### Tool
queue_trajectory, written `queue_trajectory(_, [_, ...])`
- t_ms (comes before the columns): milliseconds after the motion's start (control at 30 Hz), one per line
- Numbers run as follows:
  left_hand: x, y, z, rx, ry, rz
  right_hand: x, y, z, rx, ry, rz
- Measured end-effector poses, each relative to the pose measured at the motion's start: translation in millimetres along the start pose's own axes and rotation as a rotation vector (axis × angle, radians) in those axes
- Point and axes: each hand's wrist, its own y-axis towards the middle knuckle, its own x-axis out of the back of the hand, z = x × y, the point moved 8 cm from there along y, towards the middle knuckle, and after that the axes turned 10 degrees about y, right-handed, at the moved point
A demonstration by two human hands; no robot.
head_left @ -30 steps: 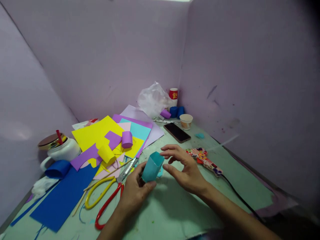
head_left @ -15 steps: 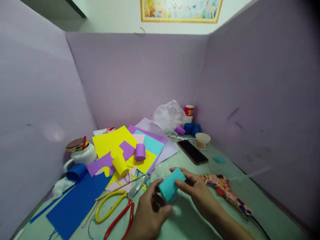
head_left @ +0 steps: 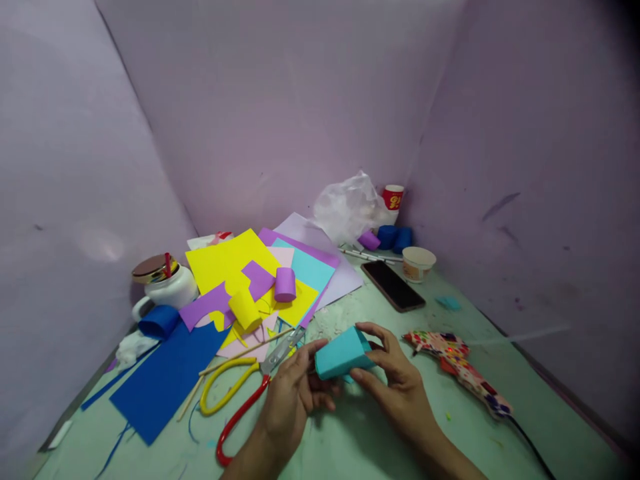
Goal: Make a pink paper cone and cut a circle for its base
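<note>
Both my hands hold a teal paper roll (head_left: 341, 355) just above the green table top (head_left: 360, 440). My left hand (head_left: 293, 393) pinches its left end with thumb and fingers. My right hand (head_left: 395, 380) wraps its fingers over the right end, thumb under the roll. The roll lies on its side, slightly flattened. Scissors (head_left: 250, 387) with one yellow and one red handle lie on the table just left of my left hand.
Coloured sheets (head_left: 235, 273) with a purple roll (head_left: 285, 285) and a yellow roll (head_left: 245, 310) lie at left, over a blue sheet (head_left: 165, 380). A white teapot (head_left: 163, 283), a phone (head_left: 393, 285), a paper cup (head_left: 417, 263), a plastic bag (head_left: 350, 207) and a patterned glue gun (head_left: 457, 370) stand around. Purple partition walls enclose the table.
The teal roll has gone from upright in my left hand to lying sideways between both hands. My right hand closed onto it. The view tilted up, then back down.
</note>
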Motion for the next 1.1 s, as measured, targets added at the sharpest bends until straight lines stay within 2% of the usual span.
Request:
queue_trajectory(233, [-10.1, -6.8, 5.3, 0.050, -0.142, 0.081, -14.8, -3.5, 26.5, 0.235, -0.168, 0.164])
queue_trajectory(400, [-13.1, -6.9, 14.9, 0.041, -0.191, 0.121, -15.8, -6.9, 20.0, 0.231, -0.155, 0.221])
queue_trajectory(467, [-13.2, -2.7, 18.0, 0.040, -0.236, 0.136, -17.1, -9.8, 10.8, 0.172, -0.137, 0.233])
queue_trajectory(533, [-13.3, 0.9, 18.8, 0.051, -0.287, 0.134, -15.6, -11.3, 0.4, 0.067, -0.067, 0.177])
queue_trajectory(667, [-14.7, 3.1, 19.6, 0.147, -0.380, 0.083, -20.0, -11.1, -23.6, -0.308, 0.175, 0.062])
queue_trajectory(767, [-12.4, 4.2, 25.0, 0.220, -0.397, 0.020, -29.2, -5.7, -30.7, -0.500, 0.251, 0.079])
queue_trajectory(867, [-11.2, 5.8, 34.4, 0.255, -0.306, 0.044, -32.2, 1.5, -32.6, -0.585, 0.256, 0.117])
queue_trajectory(967, [-10.7, 4.8, 40.0, 0.262, -0.158, 0.103, -25.7, 5.6, -34.1, -0.613, 0.250, 0.067])
queue_trajectory(1100, [1.4, -0.1, 28.0, 0.218, 0.064, -0.026, -22.1, 5.0, -36.9, -0.634, 0.296, 0.035])
